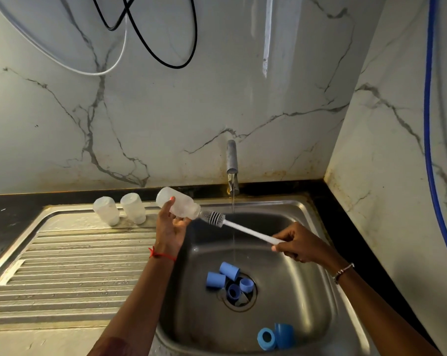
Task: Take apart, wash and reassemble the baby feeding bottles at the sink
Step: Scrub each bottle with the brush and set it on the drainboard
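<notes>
- A home kitchen is indicated, specifically its washing-up corner.
- A stainless steel sink [309, 291] with a ribbed drainboard [76, 265] is set into a black stone bench [9, 204].
- A tap [232, 160] is fixed behind the basin, and water is seen running from it.
- The walls [166, 111] are clad in white marble-look slabs, stained brown along the bottom edge.
- Household use is suggested by small things: clear baby bottles [106, 210] are stood on the drainboard and blue bottle parts [222, 276] lie in the basin.
- A blue hose [428, 124] and loose cables [166, 47] — domestic plumbing and wiring — are hung along the walls.
</notes>
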